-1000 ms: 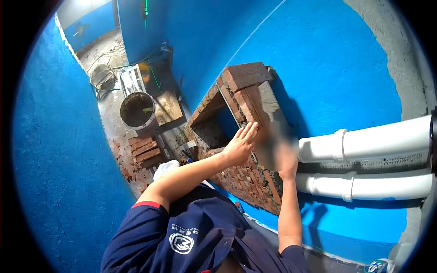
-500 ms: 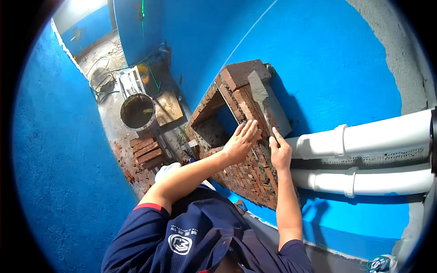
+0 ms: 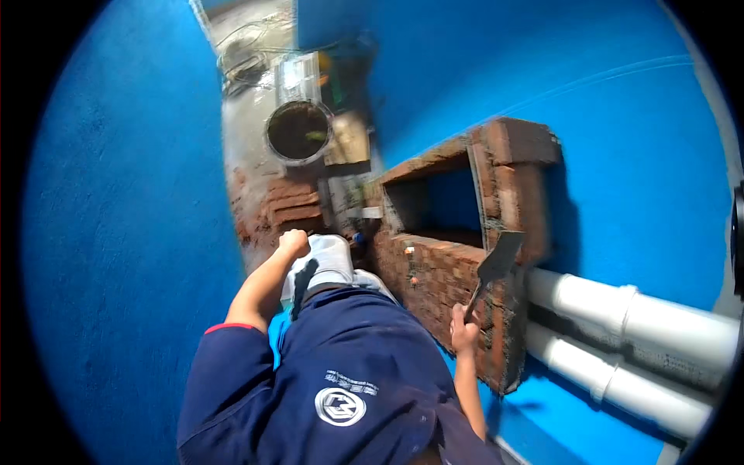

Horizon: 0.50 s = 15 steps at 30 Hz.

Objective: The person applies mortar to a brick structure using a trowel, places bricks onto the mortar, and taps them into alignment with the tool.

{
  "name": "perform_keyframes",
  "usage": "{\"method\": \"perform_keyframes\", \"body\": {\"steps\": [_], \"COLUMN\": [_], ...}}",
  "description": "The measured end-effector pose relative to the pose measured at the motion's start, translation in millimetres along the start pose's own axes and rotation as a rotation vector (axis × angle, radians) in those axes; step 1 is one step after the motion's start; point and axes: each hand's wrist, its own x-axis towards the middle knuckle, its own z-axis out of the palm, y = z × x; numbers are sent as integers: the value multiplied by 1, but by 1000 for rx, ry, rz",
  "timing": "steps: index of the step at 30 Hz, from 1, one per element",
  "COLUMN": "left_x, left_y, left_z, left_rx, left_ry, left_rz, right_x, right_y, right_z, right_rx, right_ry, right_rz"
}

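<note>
My right hand (image 3: 465,329) grips a trowel (image 3: 500,256), its flat blade raised in front of the mortared brick structure (image 3: 496,205), which has a dark rectangular opening. My left hand (image 3: 293,242) is closed, away from the structure over my light-grey trousers (image 3: 329,260); what, if anything, its curled fingers hold is hidden.
A bucket (image 3: 298,130) of dark contents stands on the dirty floor (image 3: 244,155) by a board (image 3: 347,139), a pile of bricks (image 3: 294,208) and tangled cords. Two white pipes (image 3: 663,333) run right from the structure. Blue walls (image 3: 116,194) flank me.
The view has turned. My left hand has left the brickwork, drawn back leftward and closed. My right hand has lowered, keeping hold of the trowel, and its blade is off the brickwork's top.
</note>
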Motion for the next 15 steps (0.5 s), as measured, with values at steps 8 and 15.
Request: {"method": "perform_keyframes", "body": {"steps": [8,15], "left_x": [-7,54], "left_y": [-142,-98], "left_z": [134,104], "left_rx": [-213,-119], "left_ry": [90,64], "left_rz": [-89,-126], "right_x": [-12,-17], "right_y": [90,171], "right_z": [42,27], "right_rx": [-641,-848], "right_ry": [-250,-426], "right_rz": [364,731]}}
